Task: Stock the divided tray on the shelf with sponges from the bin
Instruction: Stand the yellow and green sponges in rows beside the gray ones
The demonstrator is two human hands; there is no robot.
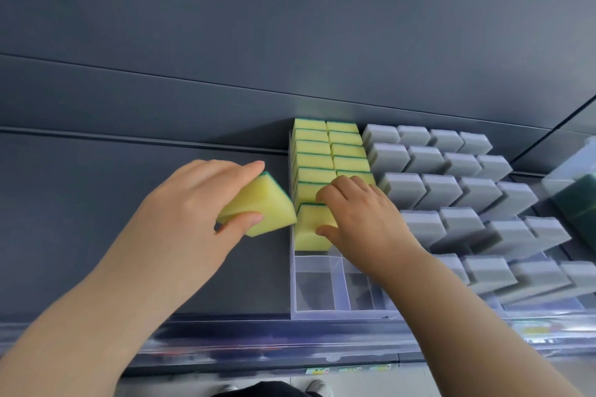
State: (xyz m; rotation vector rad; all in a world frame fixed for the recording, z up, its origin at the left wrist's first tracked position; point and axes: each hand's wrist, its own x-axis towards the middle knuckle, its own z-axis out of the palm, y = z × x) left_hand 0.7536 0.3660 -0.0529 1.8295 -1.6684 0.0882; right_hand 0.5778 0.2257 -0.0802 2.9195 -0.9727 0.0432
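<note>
Fingers [232, 171] of left hand [190, 200]: pinching a loose sponge [258, 209], yellow, green-backed, just left of the divided tray [317, 309].
Fingers [342, 187] of right hand [367, 219]: curled on the nearest tray sponge [309, 234], left column, thumb against its near face.
Stocked sponges [325, 151]: two yellow columns, far end.
Grey sponges [477, 193]: right of tray.

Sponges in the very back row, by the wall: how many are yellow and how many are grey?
Yellow sponges: 2
Grey sponges: 4
Total: 6
</note>
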